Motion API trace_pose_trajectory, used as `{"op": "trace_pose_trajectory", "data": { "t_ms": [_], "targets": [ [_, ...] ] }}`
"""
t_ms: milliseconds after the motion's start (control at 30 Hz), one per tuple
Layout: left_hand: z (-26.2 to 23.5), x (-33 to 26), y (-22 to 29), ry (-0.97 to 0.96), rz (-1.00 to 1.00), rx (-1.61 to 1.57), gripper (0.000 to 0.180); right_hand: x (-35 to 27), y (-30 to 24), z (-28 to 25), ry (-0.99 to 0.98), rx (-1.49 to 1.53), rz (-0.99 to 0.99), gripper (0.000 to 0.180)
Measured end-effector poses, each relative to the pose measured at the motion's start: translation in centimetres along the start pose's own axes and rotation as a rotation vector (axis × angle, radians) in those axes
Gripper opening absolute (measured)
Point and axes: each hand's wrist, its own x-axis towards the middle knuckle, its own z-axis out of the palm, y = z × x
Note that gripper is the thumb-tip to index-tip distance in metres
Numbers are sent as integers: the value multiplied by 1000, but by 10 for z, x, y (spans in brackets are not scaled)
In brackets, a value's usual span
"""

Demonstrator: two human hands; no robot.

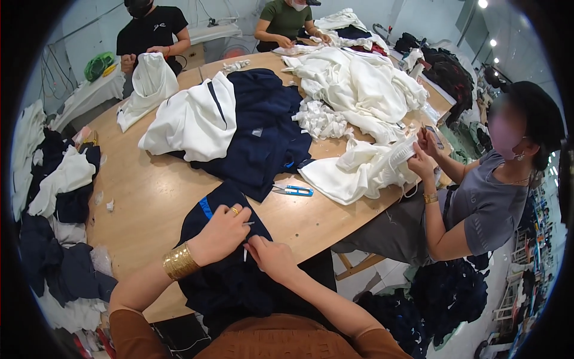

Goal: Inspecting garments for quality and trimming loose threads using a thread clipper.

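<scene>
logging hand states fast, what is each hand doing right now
Left hand: closed, pinching a small metal tool against the navy blue fabric garment.
Right hand: closed, pinching the same garment.

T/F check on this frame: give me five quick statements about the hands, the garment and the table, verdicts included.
1. Both hands, left hand and right hand, rest on a navy garment. True.
2. The blue-handled snips are in the right hand. False: they lie on the table.
3. The left wrist wears a gold cuff. True.
4. The garment is white. False: navy.
5. The table is metal. False: wood.
</scene>
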Motion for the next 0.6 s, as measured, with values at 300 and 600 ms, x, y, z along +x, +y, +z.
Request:
{"op": "trace_pose_trajectory", "data": {
  "t_ms": [300, 600],
  "targets": [
    [2, -19, 32, 159, -932, -1266, 13, 20, 0, -11, 41, 182, 185, 15],
    [74, -58, 88, 522, -896, -1183, 9, 25, 11, -12, -553, 909, 427, 27]
  ]
}}
